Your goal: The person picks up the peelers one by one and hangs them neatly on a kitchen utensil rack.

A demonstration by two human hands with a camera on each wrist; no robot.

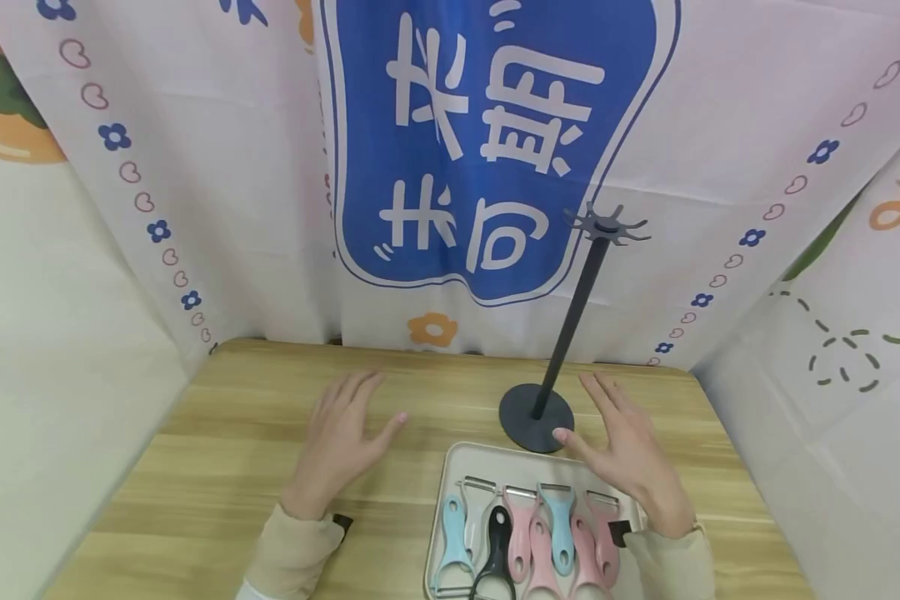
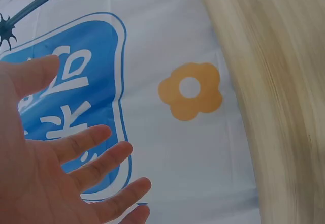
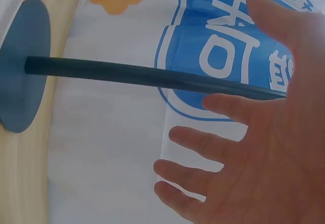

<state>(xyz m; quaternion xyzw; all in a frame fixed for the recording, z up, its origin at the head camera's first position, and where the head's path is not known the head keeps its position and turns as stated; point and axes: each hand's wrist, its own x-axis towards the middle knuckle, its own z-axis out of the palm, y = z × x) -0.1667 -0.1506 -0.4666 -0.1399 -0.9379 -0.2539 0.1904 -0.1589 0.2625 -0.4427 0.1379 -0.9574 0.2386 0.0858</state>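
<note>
My left hand (image 1: 342, 446) is held over the left part of the table, fingers spread and nothing in it. In the left wrist view its palm (image 2: 30, 183) and straight fingers show. My right hand (image 1: 624, 446), also spread and holding nothing, is beside the black stand (image 1: 572, 325) and over the tray's far right corner. A pale tray (image 1: 487, 454) carries several peelers: a black peeler (image 1: 499, 542), a light blue peeler (image 1: 453, 529), another blue peeler (image 1: 562, 529), a white peeler (image 1: 477, 512) and several pink ones, such as the pink peeler (image 1: 521, 533).
The stand's round base (image 1: 525, 429) rests on the wooden table (image 1: 195, 467) behind the tray, and its top has a ring of hooks (image 1: 607, 225). A white printed cloth (image 1: 270, 208) with a blue panel hangs behind the table, with more cloth at both sides.
</note>
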